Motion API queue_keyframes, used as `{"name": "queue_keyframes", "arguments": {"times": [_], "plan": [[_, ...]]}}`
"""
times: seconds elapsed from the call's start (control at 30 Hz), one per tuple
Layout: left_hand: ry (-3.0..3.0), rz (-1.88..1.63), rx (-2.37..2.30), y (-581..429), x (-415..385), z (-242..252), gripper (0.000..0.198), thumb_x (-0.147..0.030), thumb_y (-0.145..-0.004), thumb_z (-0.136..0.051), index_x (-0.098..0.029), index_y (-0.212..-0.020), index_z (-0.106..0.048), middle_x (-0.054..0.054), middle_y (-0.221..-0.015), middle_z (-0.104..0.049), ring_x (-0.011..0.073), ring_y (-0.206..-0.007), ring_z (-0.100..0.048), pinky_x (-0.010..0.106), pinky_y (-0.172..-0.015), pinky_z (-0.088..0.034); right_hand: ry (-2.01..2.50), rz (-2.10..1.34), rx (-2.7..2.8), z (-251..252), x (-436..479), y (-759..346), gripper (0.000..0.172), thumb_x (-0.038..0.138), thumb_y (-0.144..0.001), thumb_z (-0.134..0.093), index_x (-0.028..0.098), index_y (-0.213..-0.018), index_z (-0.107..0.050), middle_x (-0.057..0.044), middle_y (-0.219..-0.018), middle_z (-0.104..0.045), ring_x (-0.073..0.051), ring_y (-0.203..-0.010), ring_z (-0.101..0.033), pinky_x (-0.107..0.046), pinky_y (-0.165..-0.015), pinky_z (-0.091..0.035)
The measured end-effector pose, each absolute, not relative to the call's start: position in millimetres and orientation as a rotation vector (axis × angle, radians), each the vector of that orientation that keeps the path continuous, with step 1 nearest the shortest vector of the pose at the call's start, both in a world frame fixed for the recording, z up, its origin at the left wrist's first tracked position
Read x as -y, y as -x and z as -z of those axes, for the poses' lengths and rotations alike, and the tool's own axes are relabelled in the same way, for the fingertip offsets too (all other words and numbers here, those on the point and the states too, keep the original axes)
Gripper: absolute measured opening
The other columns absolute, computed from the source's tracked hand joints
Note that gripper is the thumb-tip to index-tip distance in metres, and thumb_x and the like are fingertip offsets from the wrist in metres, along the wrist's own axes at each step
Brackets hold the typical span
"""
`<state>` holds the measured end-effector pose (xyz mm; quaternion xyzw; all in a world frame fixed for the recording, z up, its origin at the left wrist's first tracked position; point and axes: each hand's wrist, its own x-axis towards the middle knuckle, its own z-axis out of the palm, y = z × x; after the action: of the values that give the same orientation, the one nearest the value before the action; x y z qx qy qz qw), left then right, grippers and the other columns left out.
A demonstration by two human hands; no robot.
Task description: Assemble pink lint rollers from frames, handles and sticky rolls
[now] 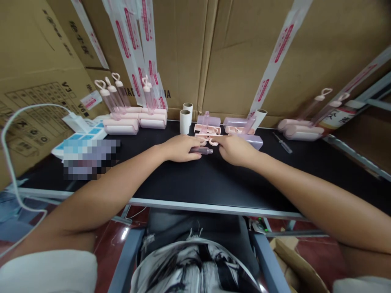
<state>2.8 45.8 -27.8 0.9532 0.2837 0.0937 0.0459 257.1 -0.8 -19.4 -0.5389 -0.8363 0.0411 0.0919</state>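
Observation:
My left hand [180, 148] rests on the black tabletop with its fingers stretched toward the middle. A translucent pinkish tube handle [205, 150] lies between its thumb and forefinger, apparently loose. From the other side comes my right hand [237, 150], forefinger extended to the pale pink plastic parts [208, 137] and the other fingers curled; whatever they may hold is hidden. Small curved pink pieces lie by both hands' fingertips. Behind them stand purple translucent covers [210, 121], with another cover [252, 141] beside my right hand.
Pink lint rollers [122, 126] with heart-topped handles stand at the left, more rollers [304, 131] at the right. White cardboard cores [184, 123] stand behind my hands. A screwdriver [284, 144] lies to the right; a power strip [81, 140] is at the left. Cardboard walls the back.

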Motion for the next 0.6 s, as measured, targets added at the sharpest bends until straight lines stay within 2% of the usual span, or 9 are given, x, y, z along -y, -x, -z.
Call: {"name": "queue_keyframes", "arguments": {"times": [0.07, 0.17, 0.3, 0.37, 0.43, 0.5, 0.6], "plan": [[-2.937, -0.27, -0.889, -7, -37, 23, 0.021, -0.039, -0.099, -0.069, -0.02, -0.089, -0.066, 0.007, -0.11, -0.082, 0.022, -0.095, -0.076, 0.031, -0.076, -0.045, 1.365, -0.335, 2.327, 20, 3, -259, 0.035, 0.027, -0.106, -0.053, 0.017, -0.126, -0.08, -0.015, -0.118, -0.084, -0.029, -0.1, -0.078, -0.038, -0.091, -0.056], [-2.94, -0.262, -0.985, -16, -21, 17, 0.021, -0.036, -0.1, -0.067, -0.019, -0.113, -0.069, 0.01, -0.122, -0.08, 0.0254, -0.105, -0.077, 0.032, -0.078, -0.048, 1.084, -0.669, 2.238, 22, 14, -257, 0.04, 0.05, -0.105, -0.061, 0.016, -0.118, -0.079, -0.009, -0.103, -0.082, -0.023, -0.085, -0.073, -0.035, -0.08, -0.055], [-2.882, -0.326, -1.073, -14, -9, 10, 0.045, -0.043, -0.098, -0.075, -0.018, -0.134, -0.064, 0.01, -0.128, -0.079, 0.0266, -0.11, -0.078, 0.032, -0.081, -0.05, 1.081, -0.705, 2.268, 24, 23, -262, 0.028, 0.046, -0.098, -0.071, 0.018, -0.101, -0.073, -0.006, -0.088, -0.077, -0.02, -0.078, -0.068, -0.032, -0.075, -0.051], [-2.89, -0.369, -1.085, -5, -10, 7, 0.046, -0.048, -0.1, -0.075, -0.019, -0.135, -0.065, 0.008, -0.126, -0.08, 0.0262, -0.111, -0.078, 0.032, -0.084, -0.05, 1.166, -0.858, 2.196, 21, 23, -271, 0.033, 0.052, -0.099, -0.071, 0.019, -0.097, -0.069, -0.005, -0.082, -0.075, -0.018, -0.07, -0.065, -0.031, -0.068, -0.051], [-2.927, -0.383, -1.06, 3, -13, 7, 0.034, -0.046, -0.106, -0.069, -0.021, -0.128, -0.068, 0.007, -0.122, -0.081, 0.0244, -0.109, -0.078, 0.031, -0.085, -0.05, 1.233, -1.074, 2.114, 17, 22, -282, 0.043, 0.062, -0.098, -0.072, 0.02, -0.095, -0.066, -0.006, -0.084, -0.076, -0.017, -0.068, -0.066, -0.03, -0.065, -0.053], [-2.979, -0.357, -0.993, 7, -14, 8, 0.024, -0.042, -0.111, -0.062, -0.021, -0.118, -0.07, 0.007, -0.116, -0.081, 0.0218, -0.105, -0.077, 0.03, -0.083, -0.048, 1.243, -1.213, 2.127, 12, 22, -289, 0.05, 0.068, -0.097, -0.072, 0.019, -0.094, -0.066, -0.008, -0.088, -0.078, -0.018, -0.071, -0.068, -0.032, -0.068, -0.056], [-3.071, -0.275, -0.88, -1, -6, 15, 0.026, -0.043, -0.113, -0.057, -0.021, -0.114, -0.069, 0.007, -0.11, -0.08, 0.0207, -0.101, -0.077, 0.03, -0.075, -0.045, 1.107, -1.189, 2.319, 9, 28, -289, 0.051, 0.068, -0.102, -0.068, 0.017, -0.108, -0.072, -0.007, -0.092, -0.078, -0.018, -0.078, -0.068, -0.032, -0.074, -0.054]]}}
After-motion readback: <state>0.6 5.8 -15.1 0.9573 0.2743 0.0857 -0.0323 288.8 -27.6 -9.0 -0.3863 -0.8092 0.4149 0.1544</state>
